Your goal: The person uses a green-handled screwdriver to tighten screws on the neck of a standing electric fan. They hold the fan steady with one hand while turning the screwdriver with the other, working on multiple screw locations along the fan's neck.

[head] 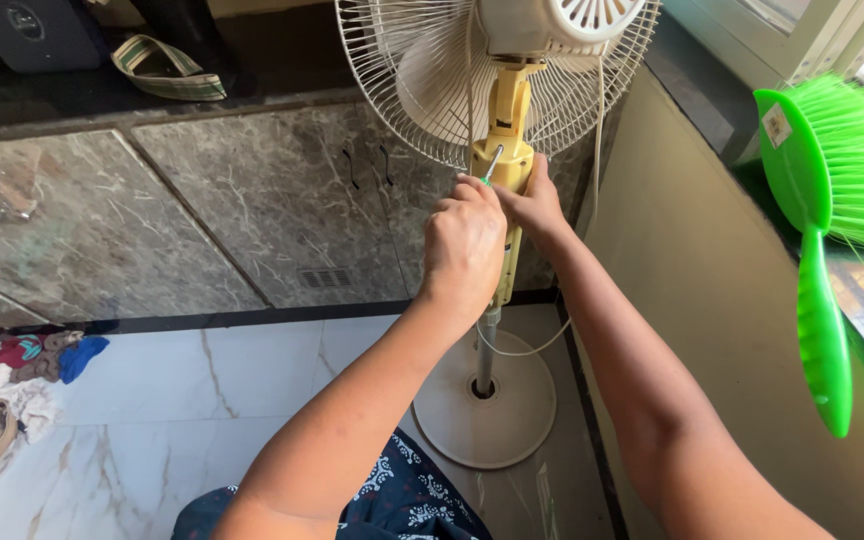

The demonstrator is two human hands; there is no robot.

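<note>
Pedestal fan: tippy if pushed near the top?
Probably top-heavy: the wire cage and motor housing sit high on a thin pole. The wide round base should resist light pushes. The cage likely flexes.

Both my bare forearms stretch forward and upward, converging in front of me. My left hand (464, 240) is curled into a fist, knuckles toward me, fingers closed tight. My right hand (532, 205) sits just beyond it, touching, fingers wrapped and thumb toward the left
</note>
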